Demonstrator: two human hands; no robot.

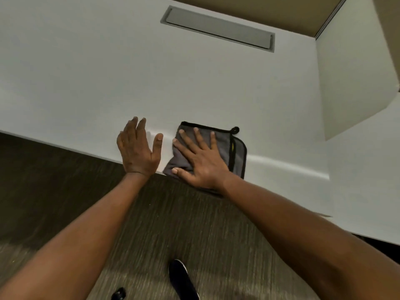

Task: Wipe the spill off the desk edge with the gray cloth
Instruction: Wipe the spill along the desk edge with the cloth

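A folded gray cloth (237, 153) with black trim and a small hanging loop lies on the front edge of the white desk (108, 83), its near side drooping over the edge. My right hand (200, 160) presses flat on the cloth, fingers spread. Just left of it my left hand (138, 148) hovers over the desk edge, fingers apart and holding nothing. No spill can be made out on the white surface.
A gray cable slot cover (218, 29) is set into the desk at the back. A white side panel (350, 79) rises at the right, where the desk turns a corner. Below is dark carpet (65, 180) with my dark shoe (183, 280).
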